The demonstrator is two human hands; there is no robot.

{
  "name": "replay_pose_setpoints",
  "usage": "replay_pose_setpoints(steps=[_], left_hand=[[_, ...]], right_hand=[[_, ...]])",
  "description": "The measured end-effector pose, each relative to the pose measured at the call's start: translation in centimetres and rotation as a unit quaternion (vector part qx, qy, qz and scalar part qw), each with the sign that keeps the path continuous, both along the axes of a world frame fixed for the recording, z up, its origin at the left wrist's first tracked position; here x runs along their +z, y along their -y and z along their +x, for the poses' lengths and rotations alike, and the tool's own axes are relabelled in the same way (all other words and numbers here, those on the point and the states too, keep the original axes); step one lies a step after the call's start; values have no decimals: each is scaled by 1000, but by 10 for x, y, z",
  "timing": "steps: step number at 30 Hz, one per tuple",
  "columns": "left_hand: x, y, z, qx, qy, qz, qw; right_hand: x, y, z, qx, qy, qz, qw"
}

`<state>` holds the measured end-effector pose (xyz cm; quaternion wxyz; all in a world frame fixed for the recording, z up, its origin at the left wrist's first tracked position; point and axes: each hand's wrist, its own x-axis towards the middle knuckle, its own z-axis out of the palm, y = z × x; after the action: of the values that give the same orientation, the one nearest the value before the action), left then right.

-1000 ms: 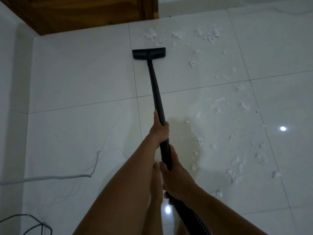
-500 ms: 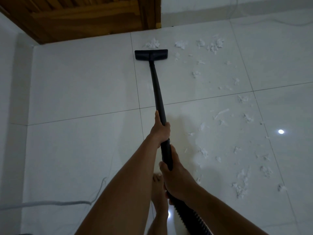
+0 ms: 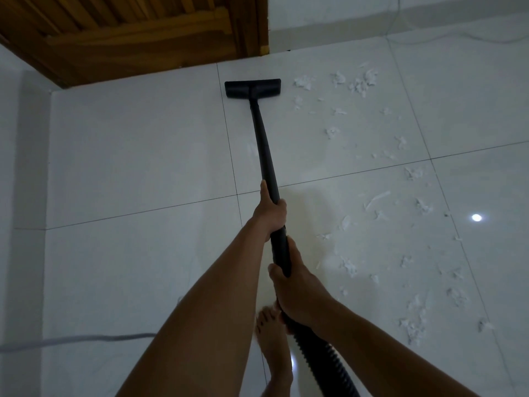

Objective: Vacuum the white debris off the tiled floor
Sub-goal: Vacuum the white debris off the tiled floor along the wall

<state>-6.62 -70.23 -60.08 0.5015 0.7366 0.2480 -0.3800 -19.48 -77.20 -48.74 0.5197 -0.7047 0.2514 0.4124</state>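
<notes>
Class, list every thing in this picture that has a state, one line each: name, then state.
vacuum head: flat on the tiled floor, left of the white debris.
wand: tilted, held in both hands.
left hand: grips the wand farther up.
right hand: grips the wand's near end.
white debris: scattered on the tiles, not picked up.
hose: runs back from the right hand.
cable: slack on the floor.

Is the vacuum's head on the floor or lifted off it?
Resting on it: the head lies flat on the floor with no gap showing; the wand slants back from it.
</notes>
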Motion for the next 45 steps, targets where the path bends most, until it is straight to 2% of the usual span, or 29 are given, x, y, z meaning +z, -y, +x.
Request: replay_pose_setpoints(steps=[12, 24, 29, 45], left_hand=[[22, 0, 35, 0, -12, 3, 1000], [129, -2, -4, -37, -87, 10, 995], [154, -10, -10, -34, -115, 0, 993], [130, -6, 34, -33, -95, 6, 995]], right_hand=[[19, -3, 37, -1, -17, -5, 1000], [136, -4, 13, 0, -20, 5, 1000], [160, -12, 9, -5, -28, 11, 1000], [139, -8, 49, -18, -30, 14, 999]])
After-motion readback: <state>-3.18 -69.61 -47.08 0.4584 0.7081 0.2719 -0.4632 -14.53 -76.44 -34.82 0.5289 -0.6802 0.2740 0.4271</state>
